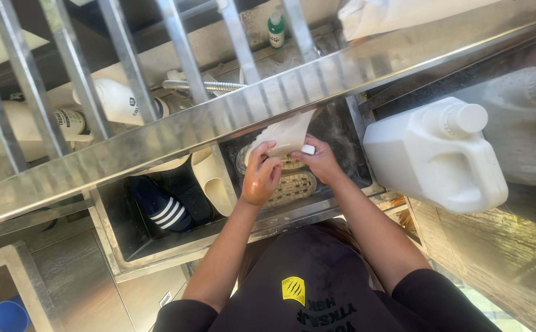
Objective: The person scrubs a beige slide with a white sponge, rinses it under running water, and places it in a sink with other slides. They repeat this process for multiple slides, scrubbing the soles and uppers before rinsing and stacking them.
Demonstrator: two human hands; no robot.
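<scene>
Your left hand (260,175) is clenched around the heel end of a white shoe (283,136), which you hold tilted over the right basin of the steel sink (157,249), its toe rising behind the steel rail (268,98) that crosses the view. Your right hand (320,161) grips a small white object (308,149) pressed against the side of the shoe; what that object is cannot be told. Below both hands, on the basin floor, lie two tan ribbed soles (292,184). In the left basin rest a dark slide sandal with white stripes (160,206), a black sandal (187,187) and a cream clog (214,181), lying side by side. On the counter (495,246) to your right lies a white plastic jug (437,154) on its side, cap pointing away from you. Behind the sink stands a small green-capped bottle (275,27); to the left, two white bottles (117,101) lie behind the slanted bars.
</scene>
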